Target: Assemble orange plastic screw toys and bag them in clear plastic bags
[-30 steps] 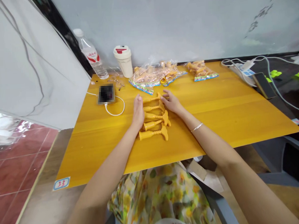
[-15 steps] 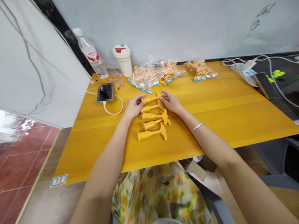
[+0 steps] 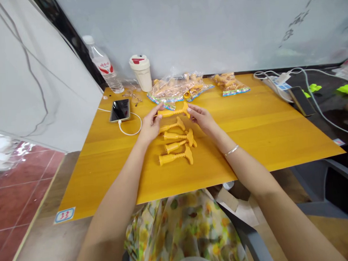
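Observation:
My left hand and my right hand both grip a T-shaped yellow plastic piece at the far end of the group. The left fingers pinch its narrow ribbed end, and the right fingertips sit at its flared head. Below it, several matching yellow pieces lie side by side on the wooden table. Just beyond my hands are a clear plastic bag and a smaller one, both holding more yellow pieces.
A smartphone on a white charging cable lies left of my hands. Behind it stand a water bottle and a white lidded cup. A power strip with tangled cables and a dark phone sit at the right.
The top yellow piece has lifted out of the row towards the bags. My left hand has moved from beside the pieces to pinch its narrow end.

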Tool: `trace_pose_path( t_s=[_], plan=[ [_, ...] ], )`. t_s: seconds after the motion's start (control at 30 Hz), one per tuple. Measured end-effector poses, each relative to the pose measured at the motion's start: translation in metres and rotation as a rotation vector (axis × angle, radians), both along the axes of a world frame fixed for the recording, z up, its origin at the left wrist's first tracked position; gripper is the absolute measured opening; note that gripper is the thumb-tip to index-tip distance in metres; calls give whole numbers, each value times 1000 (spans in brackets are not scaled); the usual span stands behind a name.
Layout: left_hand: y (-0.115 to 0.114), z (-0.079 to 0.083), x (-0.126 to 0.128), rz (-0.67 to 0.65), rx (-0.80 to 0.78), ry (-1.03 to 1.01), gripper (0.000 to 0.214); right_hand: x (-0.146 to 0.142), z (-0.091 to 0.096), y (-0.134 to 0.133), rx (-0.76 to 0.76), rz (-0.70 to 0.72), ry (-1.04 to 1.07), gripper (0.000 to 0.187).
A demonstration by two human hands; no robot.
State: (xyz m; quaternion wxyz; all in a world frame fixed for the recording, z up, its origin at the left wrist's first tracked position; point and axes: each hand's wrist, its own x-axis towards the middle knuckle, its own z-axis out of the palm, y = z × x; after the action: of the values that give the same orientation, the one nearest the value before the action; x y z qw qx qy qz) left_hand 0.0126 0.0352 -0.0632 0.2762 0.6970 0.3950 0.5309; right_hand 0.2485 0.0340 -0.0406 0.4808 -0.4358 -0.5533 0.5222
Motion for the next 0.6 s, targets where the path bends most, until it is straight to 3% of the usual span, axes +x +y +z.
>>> trace_pose_path(
  t_s=[0.2, 0.3, 0.47, 0.6],
  plan=[
    [-13, 16, 2, 115, 41, 40, 57, -6, 9, -11, -34, 131, 68, 36],
    [-15, 20, 2, 107, 53, 33, 58, -9, 10, -13, -47, 116, 104, 31],
    [-18, 23, 4, 51, 123, 57, 48, -9, 15, -13, -228, 52, 232, 15],
    [-17, 19, 4, 10, 112, 78, 46, -8, 19, -14, -257, 41, 284, 20]
  ],
)
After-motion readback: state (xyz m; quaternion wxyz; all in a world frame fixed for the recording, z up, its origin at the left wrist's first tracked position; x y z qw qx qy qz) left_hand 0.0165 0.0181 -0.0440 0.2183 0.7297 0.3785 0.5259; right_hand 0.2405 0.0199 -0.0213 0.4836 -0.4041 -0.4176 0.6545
